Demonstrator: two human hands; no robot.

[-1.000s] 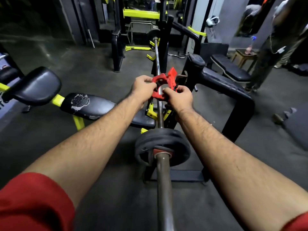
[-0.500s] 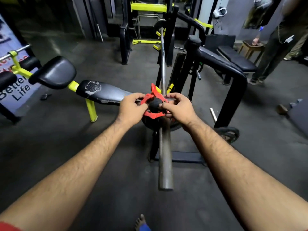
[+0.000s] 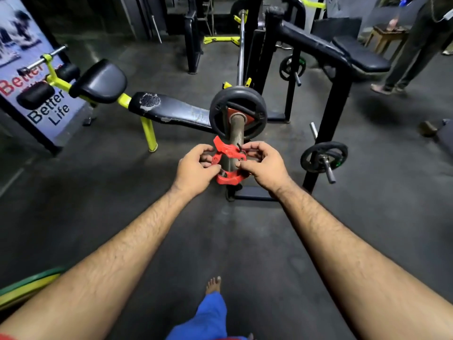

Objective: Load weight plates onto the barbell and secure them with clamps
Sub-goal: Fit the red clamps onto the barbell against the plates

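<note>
A steel barbell point(image 3: 241, 45) runs away from me on a rack, and its thick sleeve point(image 3: 236, 127) points at me. One black weight plate point(image 3: 237, 111) sits on that sleeve. A red clamp point(image 3: 226, 164), with its lever raised, rings the near end of the sleeve, a short way in front of the plate. My left hand point(image 3: 196, 168) grips the clamp's left side. My right hand point(image 3: 263, 164) pinches its right side and the lever pin.
A black and yellow bench point(image 3: 169, 109) lies to the left of the plate. The black rack frame point(image 3: 335, 94) stands at the right, with spare plates point(image 3: 323, 157) on its pegs. A person's legs point(image 3: 411, 50) are at the far right. My bare foot point(image 3: 213, 285) is below.
My hands have drawn the red clamp from over the bar back along the sleeve to its near end. The view has dropped and pulled back, so the plate now shows beyond the clamp.
</note>
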